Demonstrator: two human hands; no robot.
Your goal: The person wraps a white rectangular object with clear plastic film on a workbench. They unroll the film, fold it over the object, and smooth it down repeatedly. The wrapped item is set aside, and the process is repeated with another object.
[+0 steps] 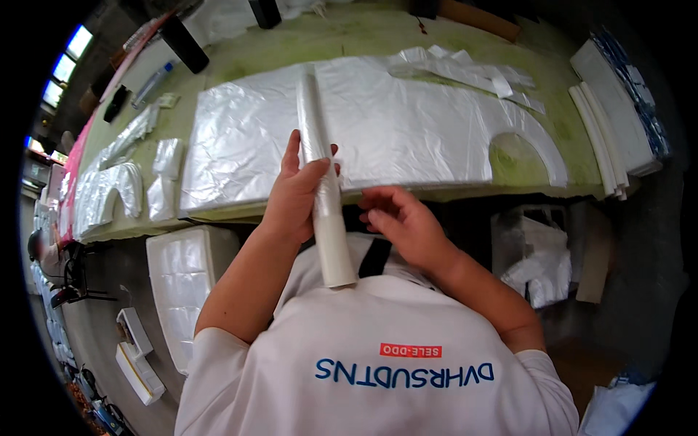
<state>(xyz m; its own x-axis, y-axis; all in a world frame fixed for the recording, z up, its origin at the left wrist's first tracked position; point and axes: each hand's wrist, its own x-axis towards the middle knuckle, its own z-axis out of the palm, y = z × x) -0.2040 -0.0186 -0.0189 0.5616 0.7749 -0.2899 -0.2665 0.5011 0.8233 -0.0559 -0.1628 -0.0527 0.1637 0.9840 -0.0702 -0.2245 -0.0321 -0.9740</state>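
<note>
My left hand (297, 190) grips a long roll of clear plastic film (331, 232) around its middle. The roll stands lengthwise in front of me, its near end against my shirt and its far end over the table. To its right, my right hand (398, 216) is apart from the roll, fingers loosely curled and spread, with nothing visible in them. Beyond both hands a wide stack of flat plastic bags (247, 138) lies on the green table (574, 138), with a rounded cut-out at its right end.
Folded bag pieces (120, 185) lie at the table's left, near a plastic bottle (153, 83) and a black block (183, 45). Plastic strips (465, 69) rest at the far right, by white rolls (600, 138). Below the table stand a white bin (182, 276) and a bag-filled container (534, 247).
</note>
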